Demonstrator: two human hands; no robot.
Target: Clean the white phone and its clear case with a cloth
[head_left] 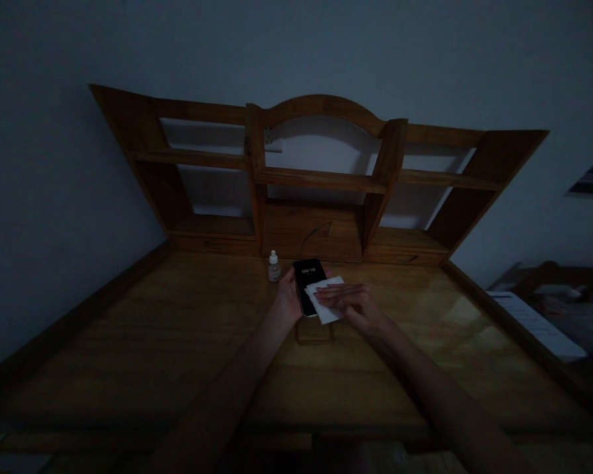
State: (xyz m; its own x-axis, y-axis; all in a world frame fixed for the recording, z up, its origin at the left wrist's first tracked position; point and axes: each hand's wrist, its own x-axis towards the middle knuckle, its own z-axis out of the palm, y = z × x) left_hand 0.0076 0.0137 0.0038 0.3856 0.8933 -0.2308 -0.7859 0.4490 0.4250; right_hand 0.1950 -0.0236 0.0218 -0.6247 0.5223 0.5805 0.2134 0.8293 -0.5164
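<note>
A black smartphone (304,273) with 09:18 lit on its screen rests in my left hand (289,297), whose fingers wrap round its sides. Over the lower right of the screen lies a folded white tissue or cloth (330,312). My right hand (350,301) presses on it with the fingers laid together, and the thumb is partly hidden. Below the phone, a clear phone case (315,340) lies on the wooden desk. Just left of the phone stands a small bottle (273,270) with a white cap, upright.
The wooden desk (202,336) has raised edges at both sides. Along its back stands a wooden shelf unit (321,179) with an arched top and small drawers. A wall socket (268,136) shows through the middle opening. Papers (536,322) lie beyond the right edge.
</note>
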